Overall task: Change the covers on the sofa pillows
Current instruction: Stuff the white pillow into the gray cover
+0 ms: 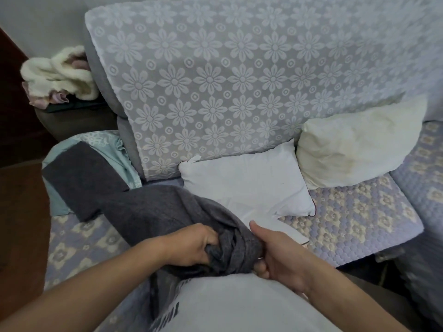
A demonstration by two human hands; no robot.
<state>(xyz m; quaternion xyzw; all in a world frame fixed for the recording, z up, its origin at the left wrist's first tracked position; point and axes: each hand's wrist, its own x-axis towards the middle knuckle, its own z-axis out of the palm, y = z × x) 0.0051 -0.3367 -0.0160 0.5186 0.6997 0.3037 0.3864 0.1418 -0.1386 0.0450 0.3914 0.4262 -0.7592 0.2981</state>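
A dark grey pillow cover (pixel 153 212) lies bunched across the sofa seat in front of me. My left hand (pixel 191 243) grips a gathered fold of it. My right hand (pixel 275 255) grips the same bunch from the right side, thumb up. A bare white pillow (pixel 249 185) lies flat on the seat just beyond my hands. A second bare, cream-coloured pillow (pixel 359 147) leans against the backrest to the right. Another dark grey cover (pixel 84 178) lies flat at the left, on top of a light teal cloth (pixel 112 149).
The sofa backrest (pixel 227 80) wears a white floral lace cover. The seat (pixel 359 212) has a quilted lilac and cream cover. A fluffy cream bundle (pixel 57 75) sits on the left armrest. My light shirt (pixel 239 305) fills the bottom of the view.
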